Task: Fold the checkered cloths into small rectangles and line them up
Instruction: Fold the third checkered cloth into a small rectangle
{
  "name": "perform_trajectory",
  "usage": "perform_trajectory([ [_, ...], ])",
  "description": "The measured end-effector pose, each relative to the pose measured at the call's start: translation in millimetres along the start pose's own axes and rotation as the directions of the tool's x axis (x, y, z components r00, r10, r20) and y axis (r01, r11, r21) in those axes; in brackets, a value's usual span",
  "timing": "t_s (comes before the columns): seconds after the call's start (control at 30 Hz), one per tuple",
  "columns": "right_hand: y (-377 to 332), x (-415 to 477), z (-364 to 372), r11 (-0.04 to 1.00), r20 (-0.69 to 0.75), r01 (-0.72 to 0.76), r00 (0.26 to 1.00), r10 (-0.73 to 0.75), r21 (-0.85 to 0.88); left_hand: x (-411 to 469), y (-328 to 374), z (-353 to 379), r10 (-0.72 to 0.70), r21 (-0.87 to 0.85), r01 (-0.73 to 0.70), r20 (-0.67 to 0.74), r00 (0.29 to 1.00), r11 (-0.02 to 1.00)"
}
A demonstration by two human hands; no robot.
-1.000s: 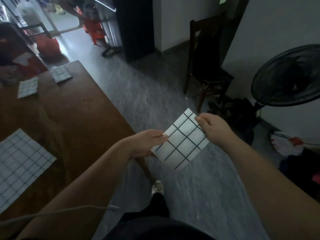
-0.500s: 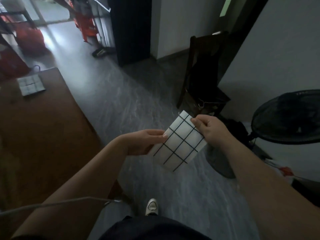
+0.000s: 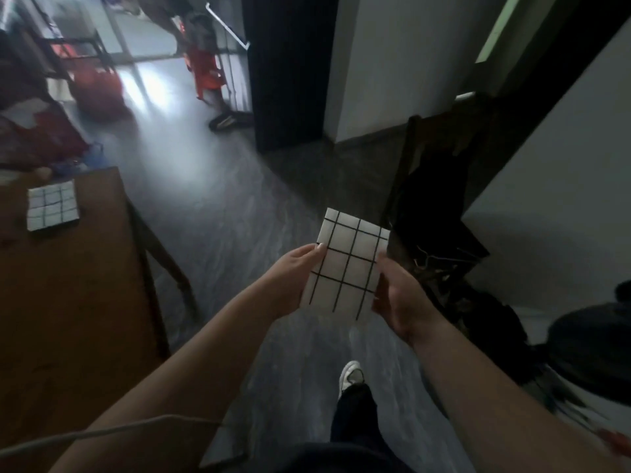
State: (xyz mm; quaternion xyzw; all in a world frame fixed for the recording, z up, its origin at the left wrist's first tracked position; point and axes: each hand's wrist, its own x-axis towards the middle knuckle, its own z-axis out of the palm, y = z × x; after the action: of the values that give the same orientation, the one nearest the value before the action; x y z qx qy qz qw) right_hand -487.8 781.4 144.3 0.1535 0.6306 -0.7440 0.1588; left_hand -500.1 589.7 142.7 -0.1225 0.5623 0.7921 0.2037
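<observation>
I see the folded cloth (image 3: 348, 268) up in the air, well apart from the bench (image 3: 75, 302) and over the floor (image 3: 222, 213), held between both hands. It shows as a small upright rectangle, tilted a little to the right, white with dark grid lines.

The left grip (image 3: 293, 278) pinches the cloth's left edge. The thumb lies on top, and the fingers underneath are hidden by the fabric. The right grip (image 3: 399, 295) holds the right edge. Most of its fingers are tucked behind the cloth, so I can make out only the palm and the thumb side. The lower right corner of the cloth is blurred against that hand.

A second cloth (image 3: 51, 206), folded small, lies flat near the far corner of the bench. The frame's left side cuts off the bench, so I cannot tell what lies further along it.

One shoe (image 3: 350, 373) shows on the floor below the hands. A dark chair (image 3: 440, 186) stands behind the cloth, but what hangs on it is too murky to name. A thin cable (image 3: 102, 431) crosses the lower left, and its end is lost against my left arm.
</observation>
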Motion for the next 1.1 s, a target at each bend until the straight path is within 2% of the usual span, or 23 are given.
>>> perform_trajectory([
  [0.07,-10,38,4,0.979,-0.030,0.073,0.996,-0.080,-0.188,31,8,-1,-0.004,-0.022,0.003,-0.019,1.000,1.000],
  [0.13,-22,84,1,0.910,-0.047,0.139,0.984,-0.170,-0.390,61,20,-3,0.010,-0.025,-0.011,-0.036,0.999,1.000],
  [0.27,-72,147,11,0.858,0.075,0.249,0.968,-0.241,-0.449,112,51,-12,0.035,-0.048,-0.042,-0.125,0.992,0.998],
  [0.37,-100,193,25,0.846,0.203,0.328,0.943,-0.265,-0.420,143,74,-28,0.086,-0.012,-0.090,-0.210,0.974,0.996],
  [0.53,-129,266,85,0.853,0.372,0.332,0.911,-0.178,-0.403,172,110,-71,0.161,0.032,-0.163,-0.426,0.891,0.986],
  [0.67,-139,327,151,0.813,0.490,0.397,0.857,-0.162,-0.426,193,137,-128,0.164,0.016,-0.181,-0.503,0.848,0.983],
  [0.87,-148,426,289,0.802,0.581,0.411,0.808,-0.101,-0.433,241,198,-250,0.220,0.050,-0.240,-0.608,0.763,0.970],
  [0.93,-154,458,340,0.808,0.595,0.384,0.802,-0.051,-0.448,256,225,-297,0.220,0.032,-0.259,-0.631,0.743,0.965],
  [1.03,-167,498,414,0.841,0.596,0.261,0.798,0.088,-0.473,275,265,-361,0.197,-0.006,-0.269,-0.667,0.719,0.963],
  [1.1,-176,520,458,0.839,0.622,0.258,0.774,0.118,-0.480,286,290,-398,0.187,-0.014,-0.269,-0.682,0.707,0.963],
])
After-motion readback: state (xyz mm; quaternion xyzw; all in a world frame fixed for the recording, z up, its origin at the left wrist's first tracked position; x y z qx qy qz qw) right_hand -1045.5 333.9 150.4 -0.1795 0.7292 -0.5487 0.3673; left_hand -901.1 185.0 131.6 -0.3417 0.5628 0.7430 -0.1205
